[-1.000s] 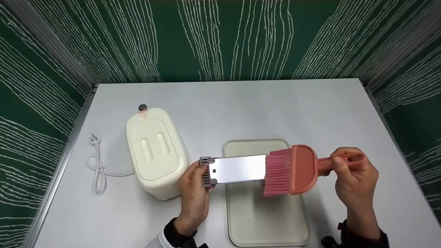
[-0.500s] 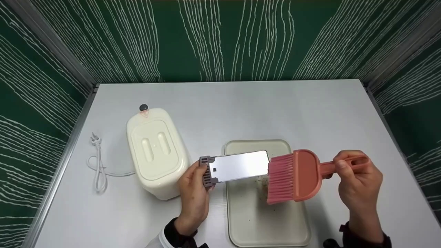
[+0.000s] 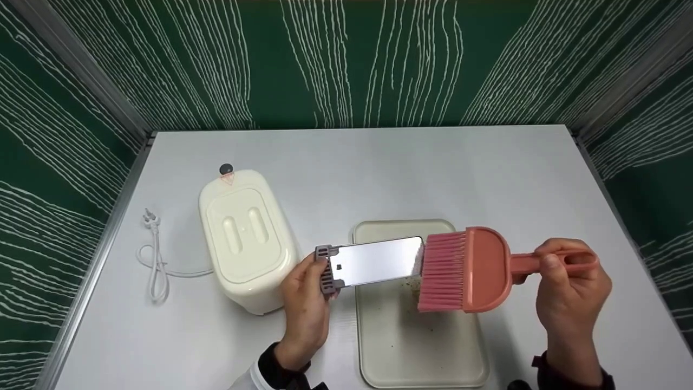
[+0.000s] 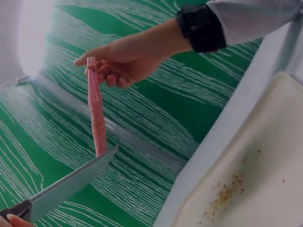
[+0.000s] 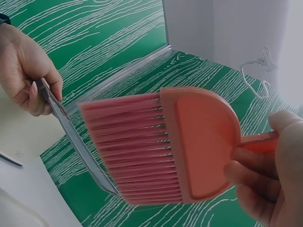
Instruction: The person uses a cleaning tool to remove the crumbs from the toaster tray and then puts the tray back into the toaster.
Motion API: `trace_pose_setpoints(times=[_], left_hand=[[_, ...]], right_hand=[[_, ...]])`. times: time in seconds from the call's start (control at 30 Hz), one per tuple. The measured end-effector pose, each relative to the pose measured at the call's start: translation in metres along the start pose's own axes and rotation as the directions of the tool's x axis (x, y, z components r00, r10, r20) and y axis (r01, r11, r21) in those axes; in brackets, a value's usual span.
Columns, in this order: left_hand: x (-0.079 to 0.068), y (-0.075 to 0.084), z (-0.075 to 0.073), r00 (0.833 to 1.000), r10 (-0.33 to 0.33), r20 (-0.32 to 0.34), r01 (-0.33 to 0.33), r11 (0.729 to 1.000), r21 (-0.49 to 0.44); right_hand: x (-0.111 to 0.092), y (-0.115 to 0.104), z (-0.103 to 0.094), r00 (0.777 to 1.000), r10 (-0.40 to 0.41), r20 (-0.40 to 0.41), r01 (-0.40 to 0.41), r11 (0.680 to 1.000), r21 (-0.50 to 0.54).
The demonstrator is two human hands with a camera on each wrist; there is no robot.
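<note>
In the head view my left hand (image 3: 306, 309) grips the grey slotted end of a shiny metal crumb tray (image 3: 379, 262), thumb on top. It is held up over a beige rectangular tray (image 3: 422, 357). My right hand (image 3: 573, 287) holds the handle of a coral-coloured hand brush (image 3: 487, 270). Its pink bristles (image 5: 132, 151) are right at the crumb tray's free end, as the right wrist view also shows. Brown crumbs (image 4: 227, 194) lie scattered on the beige tray, partly hidden by the brush in the head view.
A cream toaster (image 3: 250, 238) with a lid on top and a dark knob (image 3: 226, 169) stands left of my left hand. Its white cord and plug (image 3: 154, 254) lie looped on the white table (image 3: 346, 179). Green panels with white streaks (image 3: 357, 65) enclose the table.
The brush has drawn back to the right, off the crumb tray's surface to its free end. The crumb tray has tilted slightly, and crumbs on the beige tray have come into view.
</note>
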State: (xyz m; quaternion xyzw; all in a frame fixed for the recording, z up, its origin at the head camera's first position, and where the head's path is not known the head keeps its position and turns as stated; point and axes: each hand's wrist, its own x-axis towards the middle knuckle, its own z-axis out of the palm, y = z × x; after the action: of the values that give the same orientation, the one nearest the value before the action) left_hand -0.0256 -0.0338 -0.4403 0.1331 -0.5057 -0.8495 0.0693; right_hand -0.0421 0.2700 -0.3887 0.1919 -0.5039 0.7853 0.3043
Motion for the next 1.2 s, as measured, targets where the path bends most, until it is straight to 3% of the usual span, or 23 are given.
trace_pose_setpoints(times=[0.2, 0.43, 0.87, 1.2], left_hand=[[0.000, -0.001, 0.000, 1.000, -0.005, 0.016, 0.005, 1.000, 0.003], [-0.001, -0.003, 0.000, 1.000, -0.025, 0.018, 0.025, 1.000, 0.007], [-0.004, -0.006, 0.001, 0.994, -0.075, 0.081, 0.074, 0.997, 0.025], [-0.004, -0.004, 0.001, 0.996, -0.067, 0.063, 0.068, 0.998, 0.001]], right_hand=[[-0.005, 0.005, 0.010, 0.998, 0.053, 0.034, -0.055, 0.997, 0.059], [-0.020, 0.018, 0.018, 0.986, 0.116, 0.120, -0.122, 0.992, 0.037], [-0.041, 0.028, 0.032, 0.921, 0.228, 0.315, -0.220, 0.973, -0.062], [-0.038, 0.027, 0.032, 0.912, 0.280, 0.300, -0.232, 0.955, -0.185]])
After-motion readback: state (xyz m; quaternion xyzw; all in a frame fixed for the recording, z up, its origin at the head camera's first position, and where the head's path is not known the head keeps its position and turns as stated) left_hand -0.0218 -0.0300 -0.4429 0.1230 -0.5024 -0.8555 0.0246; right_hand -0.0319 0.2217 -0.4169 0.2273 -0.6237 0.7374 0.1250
